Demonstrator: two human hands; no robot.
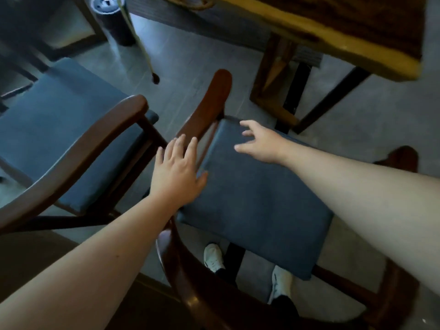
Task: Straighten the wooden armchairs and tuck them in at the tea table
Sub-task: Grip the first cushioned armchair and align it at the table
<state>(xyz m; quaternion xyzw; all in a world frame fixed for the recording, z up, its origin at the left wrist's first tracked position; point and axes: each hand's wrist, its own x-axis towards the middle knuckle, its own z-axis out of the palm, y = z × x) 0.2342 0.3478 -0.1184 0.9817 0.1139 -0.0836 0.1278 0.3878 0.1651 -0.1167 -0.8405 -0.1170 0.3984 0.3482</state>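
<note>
A dark wooden armchair with a blue seat cushion stands right below me, its curved back rail at the bottom of the view and its left armrest pointing toward the tea table. My left hand hovers flat with fingers spread over the cushion's left edge, beside that armrest. My right hand is open over the cushion's front left corner, holding nothing. A second armchair with the same blue cushion stands to the left, angled away.
The tea table's wooden legs stand just ahead of the near chair. A dark cylindrical bin and a thin pale stick stand at the upper left. Grey tiled floor lies between chairs and table. My white shoes show beneath the seat.
</note>
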